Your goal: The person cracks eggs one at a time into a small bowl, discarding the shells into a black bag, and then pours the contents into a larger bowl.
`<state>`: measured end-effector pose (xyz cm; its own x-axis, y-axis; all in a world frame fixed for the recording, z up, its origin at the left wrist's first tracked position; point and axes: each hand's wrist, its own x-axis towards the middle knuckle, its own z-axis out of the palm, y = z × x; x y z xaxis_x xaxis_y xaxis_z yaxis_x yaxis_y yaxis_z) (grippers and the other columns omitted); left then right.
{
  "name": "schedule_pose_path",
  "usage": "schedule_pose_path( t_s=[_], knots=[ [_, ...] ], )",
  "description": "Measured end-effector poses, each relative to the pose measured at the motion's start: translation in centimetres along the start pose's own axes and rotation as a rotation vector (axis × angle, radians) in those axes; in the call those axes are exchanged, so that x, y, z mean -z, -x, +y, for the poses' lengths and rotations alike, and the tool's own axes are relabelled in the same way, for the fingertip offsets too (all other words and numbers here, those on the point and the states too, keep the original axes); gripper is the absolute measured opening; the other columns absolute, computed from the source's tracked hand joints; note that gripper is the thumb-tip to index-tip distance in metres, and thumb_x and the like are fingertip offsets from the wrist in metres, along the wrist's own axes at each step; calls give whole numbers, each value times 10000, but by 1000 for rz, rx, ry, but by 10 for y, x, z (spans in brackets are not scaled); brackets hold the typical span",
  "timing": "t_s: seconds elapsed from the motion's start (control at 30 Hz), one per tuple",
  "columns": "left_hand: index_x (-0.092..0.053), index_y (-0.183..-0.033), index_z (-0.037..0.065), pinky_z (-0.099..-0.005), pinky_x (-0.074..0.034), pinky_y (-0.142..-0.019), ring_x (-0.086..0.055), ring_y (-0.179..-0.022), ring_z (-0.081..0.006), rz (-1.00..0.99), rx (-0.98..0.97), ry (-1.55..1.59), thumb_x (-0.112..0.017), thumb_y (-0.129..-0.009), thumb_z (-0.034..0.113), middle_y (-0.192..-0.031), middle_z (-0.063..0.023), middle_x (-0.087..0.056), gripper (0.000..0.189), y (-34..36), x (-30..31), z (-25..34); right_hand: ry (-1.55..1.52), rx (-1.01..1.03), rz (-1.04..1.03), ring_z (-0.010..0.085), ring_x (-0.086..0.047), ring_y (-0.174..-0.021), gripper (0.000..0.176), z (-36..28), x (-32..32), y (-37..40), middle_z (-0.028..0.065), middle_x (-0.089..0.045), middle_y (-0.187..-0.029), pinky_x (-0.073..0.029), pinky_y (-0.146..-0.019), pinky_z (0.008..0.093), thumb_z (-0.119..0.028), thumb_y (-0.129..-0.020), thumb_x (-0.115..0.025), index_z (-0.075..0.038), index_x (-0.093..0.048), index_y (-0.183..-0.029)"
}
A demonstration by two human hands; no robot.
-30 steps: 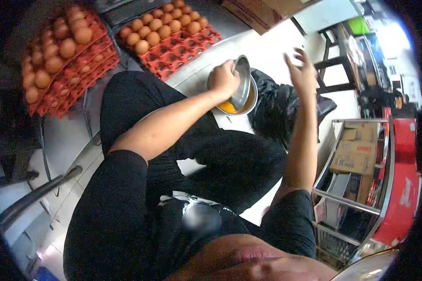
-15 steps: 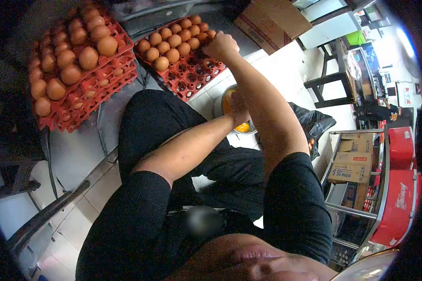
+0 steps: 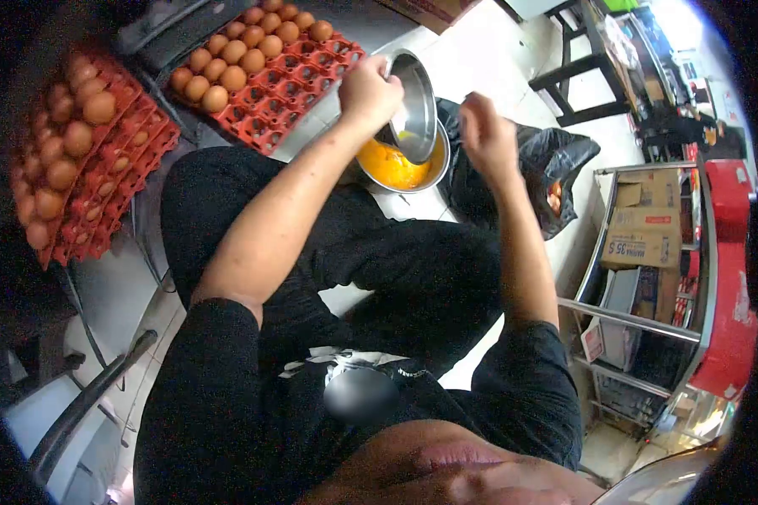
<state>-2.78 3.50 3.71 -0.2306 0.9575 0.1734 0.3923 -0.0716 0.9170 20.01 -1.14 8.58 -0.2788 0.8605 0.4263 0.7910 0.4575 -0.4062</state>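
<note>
My left hand (image 3: 369,94) grips the rim of a small steel bowl (image 3: 419,97), which is tipped on its side over a larger steel bowl (image 3: 440,164). Raw eggs (image 3: 396,171) with orange-yellow yolks lie in the larger bowl, and a bit of yellow shows at the tilted bowl's lower edge. To the right, my right hand (image 3: 488,139) is raised by a black plastic bag (image 3: 556,147), fingers curled and slightly blurred; whatever they may hold is hidden. Brown eggs (image 3: 253,61) fill part of a red egg tray (image 3: 290,97) beyond my left hand.
Stacked red trays (image 3: 114,181) of brown eggs stand at the left. Brown shells or eggs (image 3: 555,197) show in the bag's opening. A metal rack (image 3: 632,314) with cardboard boxes (image 3: 644,240) is at the right, and a black-legged table (image 3: 577,84) stands behind.
My right hand has left the egg tray and swung right to beside the black bag. My left hand now tips the small bowl over the larger one. The view has shifted.
</note>
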Motion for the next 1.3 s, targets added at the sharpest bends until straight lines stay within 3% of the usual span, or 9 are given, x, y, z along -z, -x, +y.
schedule_pose_path(
  t_s=[0.17,0.37,0.6,0.73,0.93,1.07,1.1,1.23,1.3],
  knots=[
    [-506,-716,1,-445,-441,-576,-538,-548,-286,-107,-127,74,-631,-802,136,-603,-183,-533,203,5,-11,-20,21,-9,-322,406,-721,-824,311,69,-50,64,166,-726,-930,-582,-738,495,-349,-941,-703,-149,-627,-1166],
    [-595,-796,-6,-288,-353,-538,-448,-623,-45,-216,23,281,-629,-865,24,-656,29,-482,83,28,-23,-20,-147,-89,-318,393,-710,-757,337,56,-54,35,148,-699,-782,-562,-694,471,-247,-893,-708,-106,-587,-1174],
    [-588,-812,-15,-270,-333,-527,-431,-613,-38,-300,51,140,-615,-886,17,-670,35,-494,85,30,-27,-6,14,-103,-496,386,-710,-786,256,54,-79,34,135,-703,-773,-562,-724,520,-290,-827,-674,-113,-646,-1009],
    [-584,-850,20,-248,-308,-529,-400,-627,-35,-347,38,68,-649,-911,25,-707,57,-456,89,27,-30,-19,-39,-154,-561,443,-709,-942,457,58,-83,38,225,-736,-979,-557,-860,515,-312,-802,-708,-97,-630,-1198],
    [-596,-813,-3,-281,-352,-537,-428,-609,-55,-299,-35,-28,-634,-889,82,-655,30,-488,120,33,-28,-16,-282,-334,-636,408,-723,-971,748,61,-78,32,299,-713,-1018,-567,-872,430,-314,-769,-768,77,-469,-1332],
    [-591,-811,-24,-316,-389,-540,-453,-590,-64,-204,-81,-163,-645,-858,134,-583,-21,-460,174,39,-25,-3,-505,-706,-758,156,-605,-634,726,50,-67,26,96,-627,-847,-470,-505,298,-387,-810,-779,45,-473,-1306],
    [-589,-821,-27,-358,-419,-549,-491,-548,-146,-175,-93,-146,-643,-851,140,-581,-88,-495,178,39,-26,-3,-550,-774,-671,73,-487,-556,695,44,-69,30,32,-556,-766,-365,-438,245,-415,-843,-780,-1,-477,-1312],
    [-592,-852,9,-496,-486,-604,-627,-649,-416,-121,-298,-246,-641,-868,130,-682,-185,-622,132,47,-24,5,-623,-860,-619,133,-527,-561,818,45,-61,30,102,-599,-810,-410,-442,281,-434,-821,-800,51,-414,-1355],
    [-596,-893,34,-509,-506,-621,-654,-688,-416,-119,-438,-316,-642,-885,124,-709,-176,-639,102,50,-25,3,-595,-792,-580,167,-589,-642,748,45,-56,32,119,-635,-856,-483,-525,316,-448,-859,-781,19,-477,-1359]
  ],
)
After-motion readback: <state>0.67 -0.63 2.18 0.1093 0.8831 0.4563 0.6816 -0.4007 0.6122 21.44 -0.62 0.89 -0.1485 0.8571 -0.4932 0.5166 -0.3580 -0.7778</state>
